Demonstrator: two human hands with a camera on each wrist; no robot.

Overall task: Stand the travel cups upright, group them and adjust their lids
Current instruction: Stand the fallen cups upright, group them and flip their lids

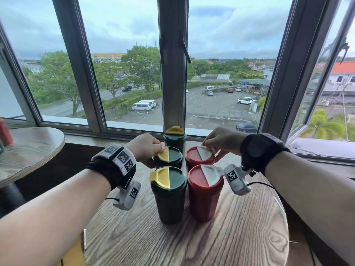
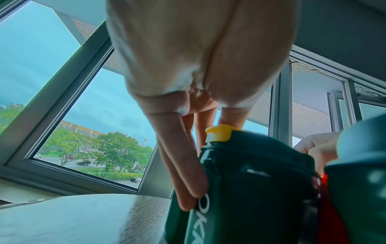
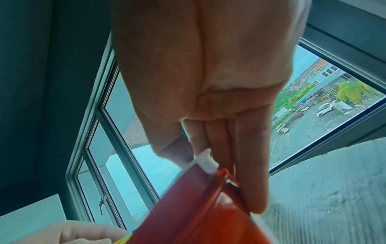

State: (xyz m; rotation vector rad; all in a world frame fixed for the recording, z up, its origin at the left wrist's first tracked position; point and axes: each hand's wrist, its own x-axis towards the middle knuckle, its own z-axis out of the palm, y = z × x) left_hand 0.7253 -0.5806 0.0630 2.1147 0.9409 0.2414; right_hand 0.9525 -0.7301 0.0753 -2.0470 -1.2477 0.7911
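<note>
Five travel cups stand upright in a tight group on the round wooden table. Green ones with yellow flaps are in front, in the middle and at the back. Two red ones with white flaps stand to their right, one in front and one behind. My left hand pinches the middle green cup's yellow flap, with fingers down the cup's side. My right hand pinches the rear red cup's white flap, its fingers beside the red lid.
A second round table stands at the left with a red object on its edge. The window frame and sill run close behind the cups. An open sash swings out at the right. Bare tabletop lies in front of the cups.
</note>
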